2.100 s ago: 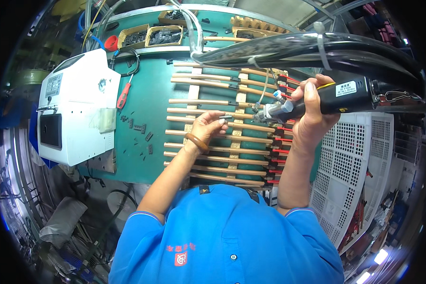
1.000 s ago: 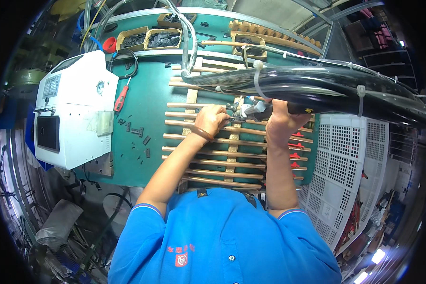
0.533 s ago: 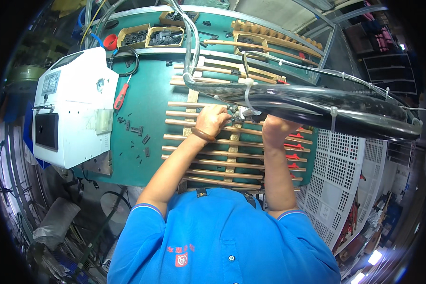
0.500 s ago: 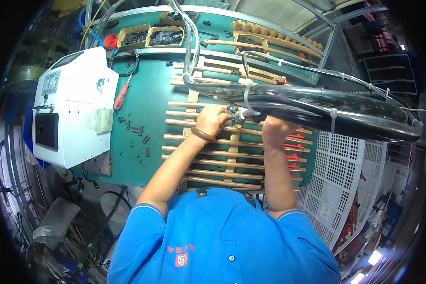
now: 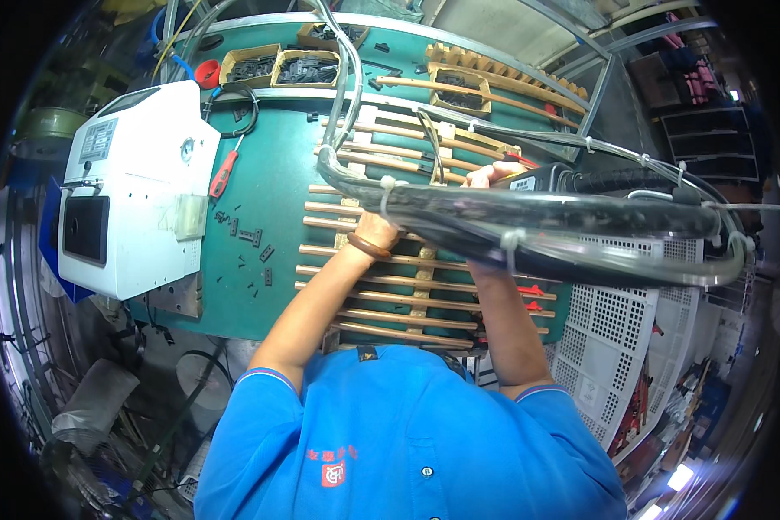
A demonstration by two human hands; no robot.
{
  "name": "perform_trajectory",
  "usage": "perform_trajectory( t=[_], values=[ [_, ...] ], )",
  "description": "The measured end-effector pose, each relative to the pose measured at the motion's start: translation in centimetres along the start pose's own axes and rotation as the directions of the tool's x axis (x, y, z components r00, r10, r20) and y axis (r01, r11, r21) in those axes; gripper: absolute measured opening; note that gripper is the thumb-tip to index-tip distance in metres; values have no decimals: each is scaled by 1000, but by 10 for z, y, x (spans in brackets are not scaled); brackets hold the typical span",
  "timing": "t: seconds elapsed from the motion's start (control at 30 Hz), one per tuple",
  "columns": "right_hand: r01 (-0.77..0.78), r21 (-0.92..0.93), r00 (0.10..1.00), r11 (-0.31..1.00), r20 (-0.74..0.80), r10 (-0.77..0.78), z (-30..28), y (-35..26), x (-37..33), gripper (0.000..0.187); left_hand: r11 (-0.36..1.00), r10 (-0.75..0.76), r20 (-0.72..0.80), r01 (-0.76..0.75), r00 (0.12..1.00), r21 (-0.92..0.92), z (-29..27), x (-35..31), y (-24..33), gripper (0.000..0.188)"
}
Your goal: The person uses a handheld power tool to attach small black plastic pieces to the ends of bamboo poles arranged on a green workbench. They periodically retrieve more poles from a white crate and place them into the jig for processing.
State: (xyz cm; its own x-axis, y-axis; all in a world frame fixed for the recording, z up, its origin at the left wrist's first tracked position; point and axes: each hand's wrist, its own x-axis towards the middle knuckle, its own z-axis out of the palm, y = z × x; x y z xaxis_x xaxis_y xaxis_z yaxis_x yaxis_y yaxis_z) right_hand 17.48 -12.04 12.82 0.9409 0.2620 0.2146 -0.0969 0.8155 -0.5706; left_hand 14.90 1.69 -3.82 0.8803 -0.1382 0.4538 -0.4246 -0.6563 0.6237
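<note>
Several copper-brown rods (image 5: 381, 317) lie side by side across yellowish notched supports (image 5: 422, 287) on the green bench, some with red pieces (image 5: 533, 305) at their right ends. My left hand (image 5: 377, 230) rests over the rods in the middle, its fingers hidden behind the clear hose bundle (image 5: 459, 208). Farther right and away from me, my right hand (image 5: 487, 176) has its fingers around a black power screwdriver (image 5: 533, 182) joined to cables and hoses. The bundle crosses my right wrist and covers the tool's tip.
A white machine (image 5: 134, 191) stands at the left, with a red-handled screwdriver (image 5: 224, 173) beside it. Small black plates (image 5: 251, 237) and screws lie loose nearby. Cardboard boxes (image 5: 305, 68) of black parts and a red cup (image 5: 206, 74) sit at the back. White perforated crates (image 5: 611, 329) are at the right.
My right hand has moved away from me with the screwdriver, which now shows beyond the hoses. The hose bundle has swung lower and left, covering my left fingers. My left hand has shifted slightly.
</note>
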Motion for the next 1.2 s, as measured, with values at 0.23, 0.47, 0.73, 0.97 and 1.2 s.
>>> perform_trajectory(
  t=[0.23,0.47,0.73,0.97,1.2],
  values=[
    [251,-791,951,558,95,-293,-8,5,-5,28,978,-92,120,113,988,-178,-5,-5,3,30],
    [172,-666,872,726,-241,-427,59,-21,34,24,978,68,50,-56,996,-199,-17,7,7,20],
    [234,-788,875,570,-84,-476,88,-86,41,26,967,-255,-278,251,926,-49,-102,-22,18,23],
    [181,-802,872,569,-137,-470,88,-89,18,23,612,-716,-349,784,605,102,-179,-152,-49,17],
    [184,-774,860,605,-171,-481,92,-78,23,25,698,-626,-133,629,768,342,-165,-145,-66,21]
  ],
)
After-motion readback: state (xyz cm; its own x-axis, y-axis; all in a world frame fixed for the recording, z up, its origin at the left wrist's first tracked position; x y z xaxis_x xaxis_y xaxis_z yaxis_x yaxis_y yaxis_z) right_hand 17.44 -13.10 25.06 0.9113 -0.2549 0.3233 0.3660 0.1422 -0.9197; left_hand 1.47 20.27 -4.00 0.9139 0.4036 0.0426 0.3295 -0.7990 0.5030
